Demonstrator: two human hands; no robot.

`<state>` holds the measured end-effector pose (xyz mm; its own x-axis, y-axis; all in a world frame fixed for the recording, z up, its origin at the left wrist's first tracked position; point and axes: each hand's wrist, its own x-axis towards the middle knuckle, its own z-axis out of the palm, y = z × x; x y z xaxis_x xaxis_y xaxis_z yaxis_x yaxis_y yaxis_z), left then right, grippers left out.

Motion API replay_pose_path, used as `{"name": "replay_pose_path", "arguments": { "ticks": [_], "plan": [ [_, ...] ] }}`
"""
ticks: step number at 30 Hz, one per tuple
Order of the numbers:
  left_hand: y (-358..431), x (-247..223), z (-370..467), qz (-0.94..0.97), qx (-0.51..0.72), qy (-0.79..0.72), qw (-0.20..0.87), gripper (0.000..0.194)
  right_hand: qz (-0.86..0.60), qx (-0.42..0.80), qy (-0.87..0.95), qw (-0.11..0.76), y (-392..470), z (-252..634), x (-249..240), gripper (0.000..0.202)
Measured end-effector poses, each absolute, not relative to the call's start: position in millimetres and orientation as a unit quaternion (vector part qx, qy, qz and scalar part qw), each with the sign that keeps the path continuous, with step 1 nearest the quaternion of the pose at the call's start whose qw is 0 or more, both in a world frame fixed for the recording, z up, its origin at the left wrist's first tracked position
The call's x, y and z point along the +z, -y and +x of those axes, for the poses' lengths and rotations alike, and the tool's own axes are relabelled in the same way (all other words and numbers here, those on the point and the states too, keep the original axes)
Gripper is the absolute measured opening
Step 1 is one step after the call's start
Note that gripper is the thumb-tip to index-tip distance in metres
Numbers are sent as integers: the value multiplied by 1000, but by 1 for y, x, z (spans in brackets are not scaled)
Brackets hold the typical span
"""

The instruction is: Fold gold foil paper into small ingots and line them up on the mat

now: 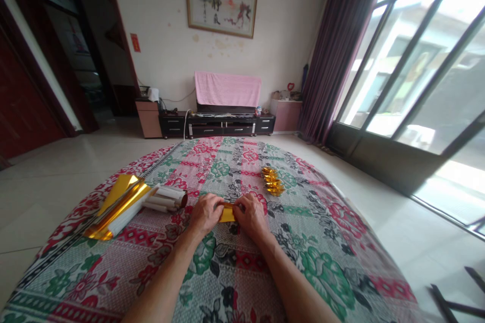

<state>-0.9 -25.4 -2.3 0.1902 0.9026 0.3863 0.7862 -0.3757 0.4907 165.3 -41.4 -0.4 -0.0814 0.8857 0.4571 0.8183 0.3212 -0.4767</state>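
A small sheet of gold foil paper lies in front of me, with a fold along its far edge. My left hand pinches its left end, thumb and fingers pressed together. At the right end, my right hand grips the same sheet in a like pinch. Beyond my right hand stands a row of several folded gold paper pieces. To the left lie gold foil sheets, partly curled, beside rolled sheets with white backs. My fingertips partly hide the ends of the held sheet.
A flowered cloth covers the round table. Past it stands a low black cabinet under a pink cloth. Large windows and a dark curtain are on the right. Dark stool legs show at the lower right.
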Motion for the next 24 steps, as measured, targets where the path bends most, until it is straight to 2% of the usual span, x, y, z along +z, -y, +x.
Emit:
{"name": "replay_pose_path", "arguments": {
  "ticks": [7, 11, 18, 24],
  "plan": [
    [27, 1, 3, 754, 350, -543, 115, 16, -536, 104, 728, 414, 39, 167, -3, 13],
    [29, 2, 5, 755, 381, -522, 107, 15, -519, 131, 733, 420, 39, 167, -3, 16],
    [32, 9, 7, 765, 445, -464, 42, 20, -499, 59, 733, 458, 43, 166, 8, 15],
    [32, 6, 8, 769, 477, -424, 32, 18, -467, 53, 732, 493, 39, 167, 4, 20]
  ]
}}
